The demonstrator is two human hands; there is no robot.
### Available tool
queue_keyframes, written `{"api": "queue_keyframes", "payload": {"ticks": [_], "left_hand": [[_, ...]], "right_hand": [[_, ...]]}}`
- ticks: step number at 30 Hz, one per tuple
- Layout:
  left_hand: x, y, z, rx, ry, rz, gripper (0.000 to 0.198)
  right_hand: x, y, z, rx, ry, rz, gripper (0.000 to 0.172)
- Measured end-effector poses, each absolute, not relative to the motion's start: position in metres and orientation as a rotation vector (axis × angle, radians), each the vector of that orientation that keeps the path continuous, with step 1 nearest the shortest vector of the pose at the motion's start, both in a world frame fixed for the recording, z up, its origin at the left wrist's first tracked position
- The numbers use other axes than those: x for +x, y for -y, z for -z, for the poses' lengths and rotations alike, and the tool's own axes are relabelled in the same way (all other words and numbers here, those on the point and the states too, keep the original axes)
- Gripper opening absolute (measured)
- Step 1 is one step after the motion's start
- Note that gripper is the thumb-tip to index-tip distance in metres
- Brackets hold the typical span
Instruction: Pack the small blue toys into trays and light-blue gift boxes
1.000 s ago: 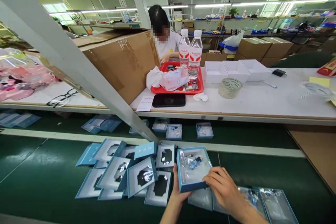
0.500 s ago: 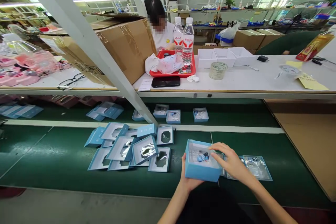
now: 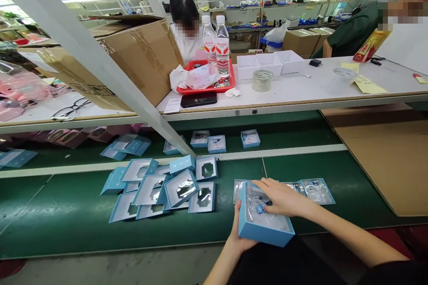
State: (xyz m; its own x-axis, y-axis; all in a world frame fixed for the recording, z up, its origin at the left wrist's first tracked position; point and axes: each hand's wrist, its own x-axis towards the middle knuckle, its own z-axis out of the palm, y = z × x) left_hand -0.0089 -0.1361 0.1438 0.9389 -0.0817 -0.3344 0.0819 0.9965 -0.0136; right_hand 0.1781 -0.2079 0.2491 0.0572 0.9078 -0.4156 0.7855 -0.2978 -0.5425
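The left hand (image 3: pixel 238 231) holds a blue box (image 3: pixel 264 228) from below, its fingers hidden. The right hand (image 3: pixel 284 198) lies inside, fingers together, on a blue part (image 3: pixel 260 208). More open boxes (image 3: pixel 180 189) remain on the belt (image 3: pixel 60 213).

Ahead of me at upper centre, two water bottles (image 3: pixel 216 44) stand in a red tray (image 3: pixel 203 90). Just right of it sit a roll of tape (image 3: pixel 262 80) and three white boxes (image 3: pixel 270 64).
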Motion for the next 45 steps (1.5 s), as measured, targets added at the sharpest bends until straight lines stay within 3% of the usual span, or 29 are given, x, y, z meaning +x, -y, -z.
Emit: {"api": "queue_keyframes", "payload": {"ticks": [13, 26, 45], "left_hand": [[0.006, 0.134, -0.151, 0.031, -0.347, 0.132, 0.080], [0.016, 0.126, -0.153, 0.002, -0.415, 0.022, 0.065], [0.019, 0.130, -0.168, -0.031, -0.452, -0.053, 0.064]], "right_hand": [[0.196, 0.205, -0.250, -2.177, 1.678, -1.168, 0.086], [0.186, 0.205, -0.253, -2.246, 1.778, -0.854, 0.082], [0.182, 0.204, -0.260, -2.305, 1.831, -0.615, 0.077]]}}
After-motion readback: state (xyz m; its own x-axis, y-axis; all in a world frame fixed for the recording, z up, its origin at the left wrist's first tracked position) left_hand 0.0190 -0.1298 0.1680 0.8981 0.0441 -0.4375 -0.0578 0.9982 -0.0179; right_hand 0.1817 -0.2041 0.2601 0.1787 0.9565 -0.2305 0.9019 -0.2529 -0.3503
